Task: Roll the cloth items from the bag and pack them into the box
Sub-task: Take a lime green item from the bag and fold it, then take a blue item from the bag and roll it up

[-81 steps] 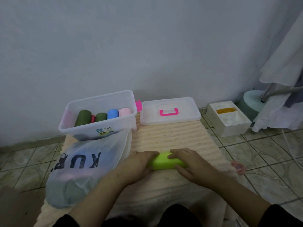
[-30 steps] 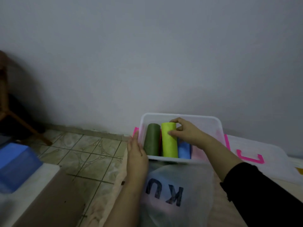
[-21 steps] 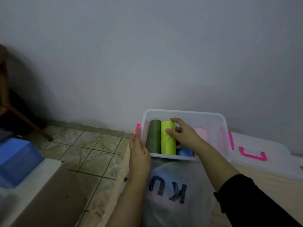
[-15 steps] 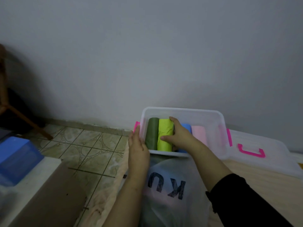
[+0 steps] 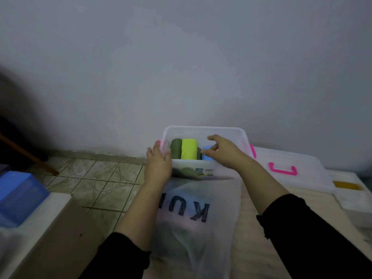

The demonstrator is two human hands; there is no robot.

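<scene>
A clear plastic box (image 5: pixel 203 129) stands against the wall. Inside lie a dark green roll (image 5: pixel 176 147), a lime green roll (image 5: pixel 188 148) and a blue roll (image 5: pixel 206 156). My left hand (image 5: pixel 158 164) rests flat against the box's left front corner. My right hand (image 5: pixel 225 153) hovers over the box's right part, fingers apart and holding nothing, just right of the lime roll. A translucent plastic bag (image 5: pixel 193 216) with dark letters lies in front of the box on a cream towel (image 5: pixel 249 238); cloth shows faintly through it.
The box's lid (image 5: pixel 285 168) with a pink handle lies to the right. A white carton (image 5: pixel 354 196) sits at far right. Tiled floor (image 5: pixel 96 176) spreads to the left, with a blue container (image 5: pixel 18 194) and a brown wooden leg (image 5: pixel 28 154).
My right hand has let go of the lime roll, which now lies in the box beside the dark green one, and has lifted to the right. The left hand stays at the box's corner.
</scene>
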